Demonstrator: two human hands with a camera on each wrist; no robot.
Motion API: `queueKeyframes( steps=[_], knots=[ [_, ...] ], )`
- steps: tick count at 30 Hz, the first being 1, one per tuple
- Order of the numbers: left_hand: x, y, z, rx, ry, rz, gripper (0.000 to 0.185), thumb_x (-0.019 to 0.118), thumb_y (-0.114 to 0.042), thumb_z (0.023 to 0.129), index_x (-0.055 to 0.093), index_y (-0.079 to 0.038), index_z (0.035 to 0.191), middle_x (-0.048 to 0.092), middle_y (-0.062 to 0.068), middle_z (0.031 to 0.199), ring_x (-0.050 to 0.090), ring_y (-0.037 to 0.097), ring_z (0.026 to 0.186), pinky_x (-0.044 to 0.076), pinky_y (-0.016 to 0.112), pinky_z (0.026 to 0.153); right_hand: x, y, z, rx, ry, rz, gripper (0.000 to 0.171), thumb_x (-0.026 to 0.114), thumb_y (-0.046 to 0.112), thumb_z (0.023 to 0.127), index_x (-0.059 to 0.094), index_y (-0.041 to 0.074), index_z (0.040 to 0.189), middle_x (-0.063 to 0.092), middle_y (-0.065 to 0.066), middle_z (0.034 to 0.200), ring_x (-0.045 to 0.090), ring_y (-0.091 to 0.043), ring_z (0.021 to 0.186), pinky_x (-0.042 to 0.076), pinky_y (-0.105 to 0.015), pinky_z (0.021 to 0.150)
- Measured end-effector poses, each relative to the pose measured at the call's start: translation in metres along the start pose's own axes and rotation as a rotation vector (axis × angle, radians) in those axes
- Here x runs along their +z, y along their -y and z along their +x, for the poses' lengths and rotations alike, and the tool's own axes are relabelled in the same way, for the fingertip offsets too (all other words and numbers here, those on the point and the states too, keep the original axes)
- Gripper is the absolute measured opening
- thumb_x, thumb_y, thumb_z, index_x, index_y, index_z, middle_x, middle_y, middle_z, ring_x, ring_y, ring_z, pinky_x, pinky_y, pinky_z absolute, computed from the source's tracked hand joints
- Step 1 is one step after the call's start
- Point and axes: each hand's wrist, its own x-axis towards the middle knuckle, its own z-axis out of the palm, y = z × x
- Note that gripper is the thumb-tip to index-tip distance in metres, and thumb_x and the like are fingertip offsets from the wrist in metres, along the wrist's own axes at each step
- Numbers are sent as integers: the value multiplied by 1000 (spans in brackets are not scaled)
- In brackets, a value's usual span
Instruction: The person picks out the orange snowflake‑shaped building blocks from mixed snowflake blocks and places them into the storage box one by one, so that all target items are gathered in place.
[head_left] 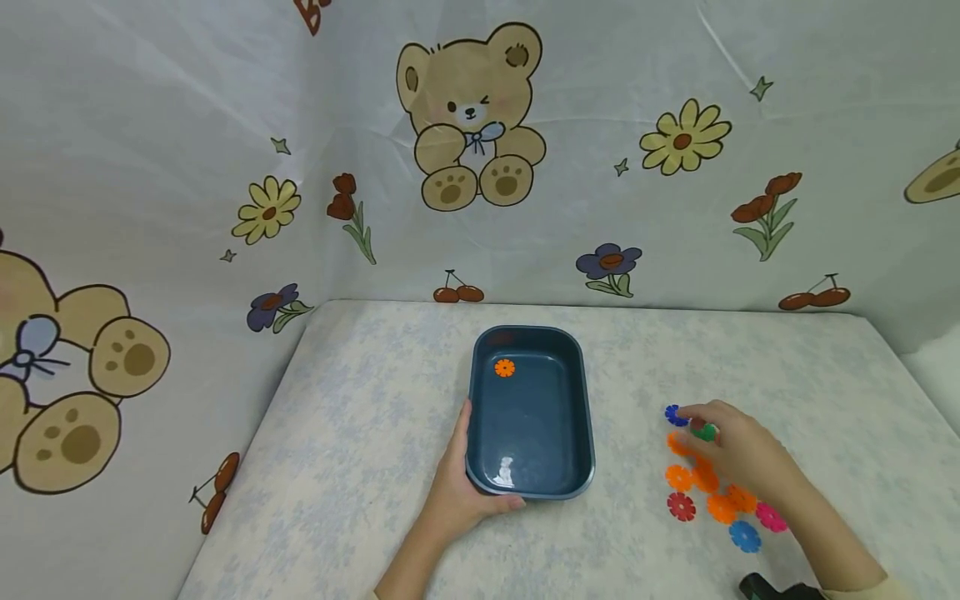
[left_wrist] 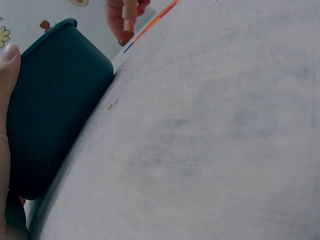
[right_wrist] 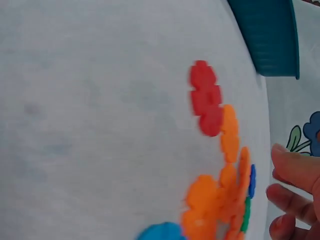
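left hand (head_left: 457, 492): parked at the near-left corner of the dark blue tray (head_left: 577, 400), thumb hooked under the near rim, fingers along the left wall, so it's gripping the tray to steady it.

right hand (head_left: 738, 450): down over the far end of the flower-disc pile, fingertips closing on a green disc (head_left: 703, 432). Looks like a narrow pinch, but I can't tell if it's actually off the table yet.

tray contents: just one orange disc (head_left: 505, 367), sitting at the far-left of the tray floor.

pile (head_left: 712, 492): on the table right of the tray, well apart from it. Orange ones mostly, plus a red one (head_left: 681, 506), a pink one (head_left: 770, 517), a near blue one (head_left: 745, 536) and a far blue one (head_left: 674, 414) (some hidden under the hand).

progress: my guess is barely started. One in, around ten still out.

backdrop: bear-and-flower cloth (head_left: 468, 117) behind the table (head_left: 360, 433).
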Motion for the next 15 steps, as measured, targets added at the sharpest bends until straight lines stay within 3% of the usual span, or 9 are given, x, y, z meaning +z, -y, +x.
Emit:
queueKeyframes(
  steps=[4, 11, 15],
  knots=[
    [0, 0, 0, -11, 0, -7, 142, 100, -25, 54, 5, -34, 160, 14, -14, 166, 15, 20, 154, 21, 59, 120, 5, -7, -7, 35, 13, -46, 53, 73, 48, 86, 66, 5, 118, 66, -10, 109, 63, -29, 97, 56, -53, 82],
    [0, 1, 0, -1, 3, 2, 142, 99, -24, 55, 4, -36, 160, 12, -12, 166, 14, 20, 154, 21, 59, 120, 12, -13, -12, 81, -12, -65, 58, 74, 56, 82, 68, 7, 111, 66, -11, 107, 60, -26, 91, 55, -51, 78],
    [0, 1, 1, 3, 6, -4, 142, 100, -24, 55, 4, -39, 159, 12, -13, 166, 14, 19, 154, 21, 58, 120, 15, -12, -10, 92, -17, -28, 55, 74, 53, 83, 66, 6, 111, 66, -12, 106, 60, -25, 89, 56, -48, 78]
  ],
)
